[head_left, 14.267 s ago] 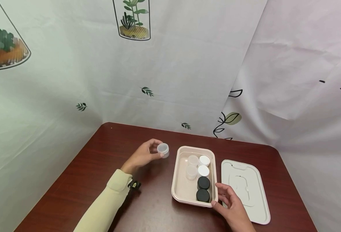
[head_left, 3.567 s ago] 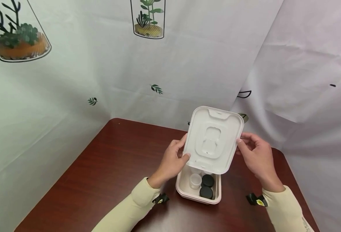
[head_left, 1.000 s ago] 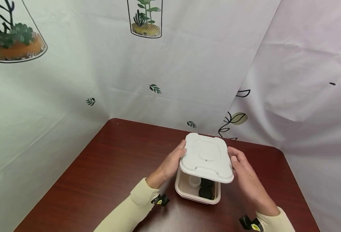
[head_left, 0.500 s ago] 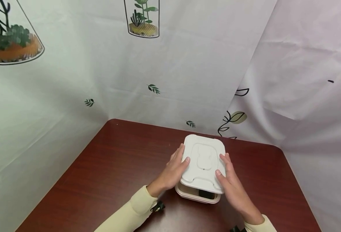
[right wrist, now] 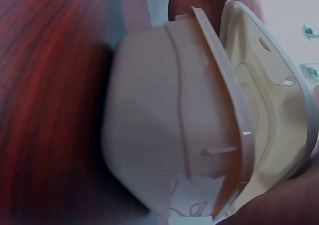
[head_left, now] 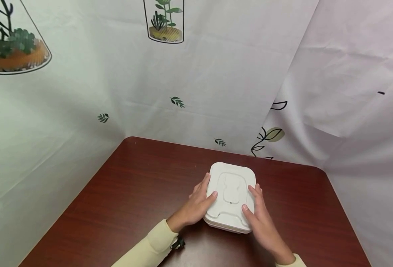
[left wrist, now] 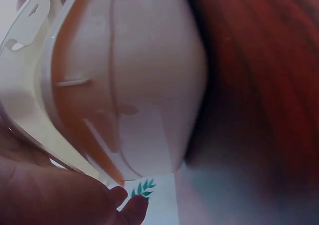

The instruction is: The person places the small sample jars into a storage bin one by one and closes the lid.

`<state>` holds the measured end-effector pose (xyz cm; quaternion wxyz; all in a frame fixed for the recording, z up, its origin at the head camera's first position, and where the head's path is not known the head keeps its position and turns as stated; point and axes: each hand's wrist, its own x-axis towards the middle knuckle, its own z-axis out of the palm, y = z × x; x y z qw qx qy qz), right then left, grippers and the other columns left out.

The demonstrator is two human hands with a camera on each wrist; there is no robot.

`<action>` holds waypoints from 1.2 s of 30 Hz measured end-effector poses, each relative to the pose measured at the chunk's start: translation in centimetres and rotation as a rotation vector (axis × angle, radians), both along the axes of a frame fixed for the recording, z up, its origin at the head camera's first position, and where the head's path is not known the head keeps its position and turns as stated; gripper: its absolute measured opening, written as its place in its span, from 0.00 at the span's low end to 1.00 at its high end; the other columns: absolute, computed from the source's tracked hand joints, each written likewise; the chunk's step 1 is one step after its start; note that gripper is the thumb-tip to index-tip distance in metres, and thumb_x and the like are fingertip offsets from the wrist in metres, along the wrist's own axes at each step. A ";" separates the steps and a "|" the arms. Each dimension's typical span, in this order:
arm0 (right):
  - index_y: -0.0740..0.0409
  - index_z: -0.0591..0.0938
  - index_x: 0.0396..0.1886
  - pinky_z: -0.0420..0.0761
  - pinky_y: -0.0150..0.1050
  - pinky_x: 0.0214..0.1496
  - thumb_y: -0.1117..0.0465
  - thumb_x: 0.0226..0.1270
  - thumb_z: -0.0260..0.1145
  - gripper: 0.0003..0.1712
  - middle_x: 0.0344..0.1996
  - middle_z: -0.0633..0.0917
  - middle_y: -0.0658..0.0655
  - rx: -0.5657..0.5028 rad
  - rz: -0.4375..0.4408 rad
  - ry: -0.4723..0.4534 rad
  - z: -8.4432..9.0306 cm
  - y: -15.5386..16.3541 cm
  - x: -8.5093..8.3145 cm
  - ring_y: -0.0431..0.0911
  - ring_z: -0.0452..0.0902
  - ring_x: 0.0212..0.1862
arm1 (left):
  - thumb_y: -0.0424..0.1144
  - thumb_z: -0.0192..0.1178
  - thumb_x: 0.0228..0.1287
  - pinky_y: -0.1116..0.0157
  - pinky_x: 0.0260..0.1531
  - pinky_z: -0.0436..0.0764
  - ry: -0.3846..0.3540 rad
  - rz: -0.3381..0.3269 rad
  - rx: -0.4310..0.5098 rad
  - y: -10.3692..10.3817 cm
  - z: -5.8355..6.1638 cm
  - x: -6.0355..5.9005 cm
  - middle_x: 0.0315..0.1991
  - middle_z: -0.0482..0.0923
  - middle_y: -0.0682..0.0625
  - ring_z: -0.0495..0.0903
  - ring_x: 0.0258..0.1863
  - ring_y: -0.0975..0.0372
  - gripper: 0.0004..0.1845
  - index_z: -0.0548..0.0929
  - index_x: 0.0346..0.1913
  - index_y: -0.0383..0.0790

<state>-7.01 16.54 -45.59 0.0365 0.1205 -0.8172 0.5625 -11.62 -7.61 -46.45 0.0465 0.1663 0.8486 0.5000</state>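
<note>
A white lid point(head_left: 233, 181) lies over the pale pink plastic box point(head_left: 223, 228), nearly level with its rim in the head view. Both wrist views show a gap at the near edge between the lid point(right wrist: 279, 98) and the box point(left wrist: 149, 80). My left hand point(head_left: 196, 205) holds the lid's left side, thumb on top and fingers along the edge. On the opposite side my right hand point(head_left: 262, 220) holds the lid with its thumb on top and fingers at the edge. The jars inside the box are hidden under the lid.
The box stands on a dark red-brown wooden table point(head_left: 143, 185), right of its middle. A white cloth point(head_left: 149, 81) printed with plants hangs behind the table. A black wrist strap point(head_left: 177, 244) shows at the left sleeve.
Both hands have brought the lid down and towards me onto the box. Its near side has dropped, covering the black jars that showed through the gap. Earlier, the lid lay beside the box.
</note>
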 end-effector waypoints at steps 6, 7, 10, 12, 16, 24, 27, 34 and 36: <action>0.62 0.57 0.82 0.32 0.71 0.79 0.60 0.81 0.60 0.37 0.86 0.38 0.70 0.015 -0.007 0.023 -1.1 -0.1 0.1 0.70 0.25 0.85 | 0.58 0.44 0.84 0.21 0.70 0.47 -0.019 -0.021 0.007 -0.1 -0.9 -0.1 0.88 0.40 0.48 0.45 0.85 0.41 0.41 0.44 0.87 0.42; 0.62 0.57 0.82 0.32 0.71 0.79 0.60 0.81 0.60 0.37 0.86 0.38 0.70 0.015 -0.007 0.027 -1.2 -0.1 0.1 0.70 0.25 0.85 | 0.59 0.44 0.84 0.21 0.70 0.46 -0.023 -0.022 0.008 -0.1 -1.1 -0.2 0.88 0.39 0.48 0.44 0.85 0.42 0.42 0.44 0.87 0.43; 0.61 0.57 0.83 0.32 0.63 0.82 0.60 0.81 0.60 0.37 0.86 0.38 0.69 0.021 -0.007 0.031 -1.6 -0.1 0.0 0.70 0.26 0.85 | 0.59 0.44 0.83 0.21 0.71 0.45 -0.036 -0.024 0.004 -0.1 -1.4 -0.4 0.88 0.37 0.50 0.43 0.86 0.44 0.42 0.43 0.87 0.45; 0.61 0.57 0.83 0.33 0.48 0.84 0.60 0.82 0.60 0.37 0.86 0.38 0.69 0.031 -0.009 0.038 -1.8 -0.2 -0.1 0.70 0.28 0.85 | 0.59 0.44 0.83 0.21 0.70 0.44 -0.035 -0.021 0.005 -0.1 -1.6 -0.5 0.88 0.38 0.50 0.44 0.86 0.44 0.42 0.43 0.87 0.44; 0.60 0.57 0.83 0.37 0.26 0.78 0.59 0.82 0.59 0.37 0.86 0.39 0.69 0.059 -0.017 0.040 -2.2 -0.2 -0.3 0.71 0.32 0.85 | 0.59 0.45 0.83 0.20 0.70 0.46 -0.031 -0.021 0.004 0.0 -1.8 -0.7 0.88 0.38 0.50 0.44 0.85 0.43 0.42 0.43 0.87 0.44; 0.57 0.57 0.84 0.46 0.72 0.78 0.55 0.82 0.61 0.38 0.87 0.38 0.66 0.115 -0.034 -0.004 -2.5 -0.2 -0.4 0.70 0.35 0.85 | 0.58 0.46 0.82 0.21 0.70 0.47 -0.034 -0.005 -0.019 0.0 -2.0 -0.7 0.88 0.38 0.50 0.44 0.86 0.44 0.43 0.44 0.87 0.44; 0.58 0.57 0.84 0.47 0.75 0.76 0.55 0.82 0.61 0.39 0.87 0.37 0.66 0.112 -0.031 -0.007 -2.5 -0.2 -0.4 0.71 0.35 0.84 | 0.58 0.46 0.82 0.21 0.69 0.48 -0.026 0.000 -0.030 0.0 -2.1 -0.7 0.88 0.39 0.49 0.46 0.85 0.44 0.42 0.44 0.87 0.43; 0.59 0.57 0.83 0.46 0.76 0.75 0.55 0.82 0.61 0.39 0.87 0.38 0.65 0.123 -0.036 -0.013 -2.6 -0.1 -0.4 0.70 0.34 0.85 | 0.58 0.46 0.83 0.21 0.69 0.50 -0.010 -0.006 -0.041 0.1 -2.3 -0.4 0.88 0.39 0.45 0.46 0.85 0.43 0.43 0.44 0.87 0.42; 0.59 0.57 0.83 0.46 0.77 0.75 0.55 0.82 0.61 0.39 0.87 0.38 0.65 0.125 -0.036 -0.016 -2.6 -0.1 -0.4 0.69 0.34 0.85 | 0.58 0.46 0.83 0.22 0.69 0.51 -0.006 -0.003 -0.046 0.2 -2.3 -0.4 0.88 0.40 0.45 0.47 0.85 0.44 0.43 0.44 0.87 0.42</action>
